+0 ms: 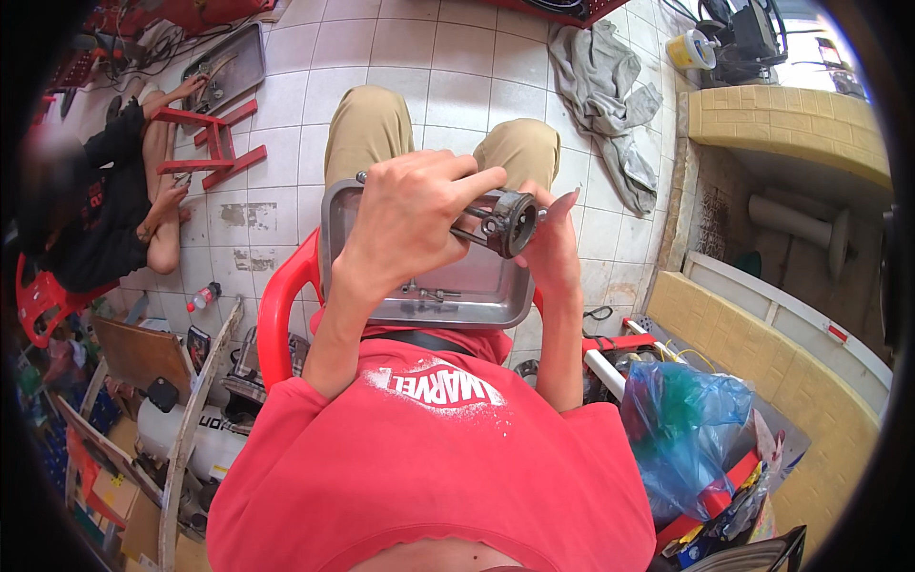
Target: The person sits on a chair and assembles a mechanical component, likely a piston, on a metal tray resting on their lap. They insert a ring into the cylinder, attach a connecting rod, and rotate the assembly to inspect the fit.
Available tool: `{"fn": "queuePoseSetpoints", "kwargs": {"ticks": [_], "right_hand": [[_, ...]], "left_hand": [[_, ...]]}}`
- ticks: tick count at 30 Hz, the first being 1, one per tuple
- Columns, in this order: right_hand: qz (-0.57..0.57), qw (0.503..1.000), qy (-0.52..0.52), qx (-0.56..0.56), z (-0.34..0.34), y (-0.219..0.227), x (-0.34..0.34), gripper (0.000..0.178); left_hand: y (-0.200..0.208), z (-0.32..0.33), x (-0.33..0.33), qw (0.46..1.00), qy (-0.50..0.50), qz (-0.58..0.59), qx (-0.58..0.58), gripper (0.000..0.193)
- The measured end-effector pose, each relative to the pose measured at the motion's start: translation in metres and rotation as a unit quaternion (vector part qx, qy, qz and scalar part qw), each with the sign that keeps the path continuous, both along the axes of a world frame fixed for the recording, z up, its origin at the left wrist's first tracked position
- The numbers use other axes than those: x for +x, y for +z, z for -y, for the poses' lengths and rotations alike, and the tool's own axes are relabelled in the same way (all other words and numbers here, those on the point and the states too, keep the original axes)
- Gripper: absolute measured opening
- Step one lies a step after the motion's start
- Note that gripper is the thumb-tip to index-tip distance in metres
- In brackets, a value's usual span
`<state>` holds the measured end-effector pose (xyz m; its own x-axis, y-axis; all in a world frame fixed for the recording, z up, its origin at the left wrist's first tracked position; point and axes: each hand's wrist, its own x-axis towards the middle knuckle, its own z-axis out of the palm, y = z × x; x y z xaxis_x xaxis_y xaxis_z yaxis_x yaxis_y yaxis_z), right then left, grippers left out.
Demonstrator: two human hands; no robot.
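Above the person's lap, a shiny metal tray (pixel 434 300) rests across the knees, and both hands are up over it. The left hand (pixel 410 214) is curled shut around a thin metal rod (pixel 467 234), with the fingers (pixel 457 181) wrapped over the top of it and the thumb hidden underneath. The rod sticks out to the right of those fingers and joins a round grey metal piston (pixel 515 222), which looks like a short, hollow cup. The piston sits just past the left fingertips, between the two hands. The right hand (pixel 553 238) is behind the piston and touches its far side; its fingers (pixel 564 202) point up and look only loosely bent, but the piston hides most of the grip, so it is hard to tell how tight it is. The piston hangs in the air above the far right part of the tray, not lying in it. Some small bolts (pixel 429 291) lie on the tray's flat bottom. The person sits on a red plastic chair (pixel 278 310) on a white tiled floor (pixel 457 67). A grey cloth (pixel 605 91) lies on the tiles ahead, and a blue plastic bag (pixel 681 429) sits at the right. Another person (pixel 105 200) sits on the floor to the left.
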<state>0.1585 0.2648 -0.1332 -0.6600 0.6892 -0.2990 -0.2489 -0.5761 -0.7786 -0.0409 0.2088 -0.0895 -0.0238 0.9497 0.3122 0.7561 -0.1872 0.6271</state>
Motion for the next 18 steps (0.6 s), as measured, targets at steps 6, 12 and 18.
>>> {"fn": "queuePoseSetpoints", "kwargs": {"ticks": [6, 12, 18], "right_hand": [[0.067, 0.991, -0.030, 0.114, -0.002, -0.001, 0.005, 0.022], [0.020, 0.984, -0.100, 0.148, 0.007, -0.002, -0.008, 0.016], [-0.063, 0.998, 0.010, 0.020, 0.002, -0.014, 0.013, 0.019]], "left_hand": [[0.000, 0.002, -0.001, 1.000, -0.006, -0.017, -0.022, 0.049], [0.002, 0.002, -0.002, 0.999, -0.004, -0.022, -0.034, 0.048], [-0.001, 0.003, -0.002, 0.999, -0.020, 0.002, -0.035, 0.050]]}}
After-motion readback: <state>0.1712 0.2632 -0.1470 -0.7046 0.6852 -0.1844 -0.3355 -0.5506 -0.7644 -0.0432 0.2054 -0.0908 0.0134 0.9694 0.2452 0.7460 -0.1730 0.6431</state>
